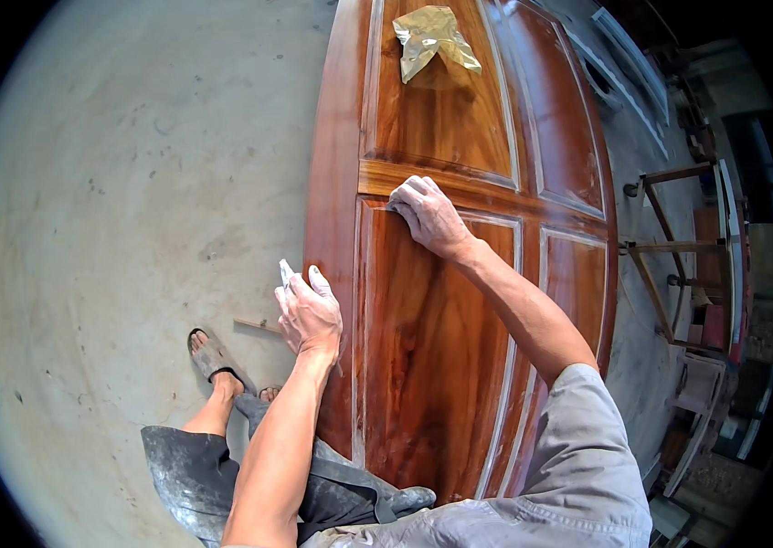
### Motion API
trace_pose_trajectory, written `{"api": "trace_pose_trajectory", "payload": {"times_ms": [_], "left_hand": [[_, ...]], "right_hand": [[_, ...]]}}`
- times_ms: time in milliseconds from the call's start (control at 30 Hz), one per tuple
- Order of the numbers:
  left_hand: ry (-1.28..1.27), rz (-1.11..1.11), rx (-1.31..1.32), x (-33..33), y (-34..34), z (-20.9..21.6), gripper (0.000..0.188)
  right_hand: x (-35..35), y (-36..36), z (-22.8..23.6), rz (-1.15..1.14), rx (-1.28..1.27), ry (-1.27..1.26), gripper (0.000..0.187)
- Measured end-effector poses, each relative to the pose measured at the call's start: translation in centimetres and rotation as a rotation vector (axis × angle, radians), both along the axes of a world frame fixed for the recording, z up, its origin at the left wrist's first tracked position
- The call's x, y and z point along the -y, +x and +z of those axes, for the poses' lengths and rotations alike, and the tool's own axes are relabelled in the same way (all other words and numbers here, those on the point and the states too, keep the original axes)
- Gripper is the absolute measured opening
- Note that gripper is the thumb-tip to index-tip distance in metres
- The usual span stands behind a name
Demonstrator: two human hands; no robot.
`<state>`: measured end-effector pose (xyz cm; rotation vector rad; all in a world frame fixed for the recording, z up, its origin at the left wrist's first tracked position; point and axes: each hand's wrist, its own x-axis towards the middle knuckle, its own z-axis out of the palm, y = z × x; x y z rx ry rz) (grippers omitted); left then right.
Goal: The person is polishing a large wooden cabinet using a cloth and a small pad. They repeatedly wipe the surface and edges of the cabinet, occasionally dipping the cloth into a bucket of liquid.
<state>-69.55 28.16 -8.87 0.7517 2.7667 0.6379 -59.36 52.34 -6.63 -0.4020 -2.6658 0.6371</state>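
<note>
A glossy reddish-brown wooden panelled door (423, 347) lies flat in front of me, with whitish dust along the mouldings of its panels. My right hand (430, 217) is closed, its dusty fingertips pressed to the moulding at the far left corner of the nearer left panel. Something small and grey may be under those fingers, but they mostly hide it. Beside the door's left edge, my left hand (311, 310) pinches a small pale folded piece (286, 272) that sticks up past the fingers. White powder coats the fingers of both hands.
A crumpled yellowish sheet (435, 41) rests on the farther left panel. Concrete floor (149, 183) stretches along the left, with a thin wooden strip (257, 326) near my sandalled foot. A wheeled wooden frame (679, 247) stands to the right, among stacked items.
</note>
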Motion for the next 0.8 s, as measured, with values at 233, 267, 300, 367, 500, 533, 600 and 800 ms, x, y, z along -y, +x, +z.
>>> {"api": "trace_pose_trajectory", "payload": {"times_ms": [233, 267, 300, 367, 500, 533, 600, 800], "left_hand": [[-0.042, 0.060, 0.137, 0.0, 0.0, 1.1, 0.055], [-0.031, 0.053, 0.143, -0.5, 0.3, 1.3, 0.055], [-0.026, 0.066, 0.134, -0.5, 0.2, 1.6, 0.056], [-0.016, 0.047, 0.041, -0.1, 0.2, 0.8, 0.057], [0.051, 0.014, -0.101, 0.3, 0.3, -1.1, 0.058], [0.063, 0.025, -0.089, 0.3, 0.3, -0.9, 0.058], [0.021, 0.054, 0.009, -0.5, 0.3, 0.7, 0.058], [-0.008, 0.034, -0.004, 0.1, 0.1, 1.0, 0.056]], "right_hand": [[-1.1, 4.8, 1.2, -0.103, -0.059, 0.200, 0.011], [-2.5, 8.4, 1.2, -0.168, -0.002, 0.241, 0.011], [-3.6, 11.0, 1.2, -0.216, 0.037, 0.274, 0.011], [-4.9, 14.7, 1.9, -0.211, 0.146, 0.316, 0.011], [-6.1, 15.4, 0.9, -0.188, 0.169, 0.358, 0.010], [-6.0, 14.9, 0.6, -0.167, 0.146, 0.346, 0.010], [-5.8, 13.0, 0.5, -0.125, 0.097, 0.328, 0.009], [-1.1, 0.8, -0.4, 0.054, 0.016, 0.388, 0.012]]}}
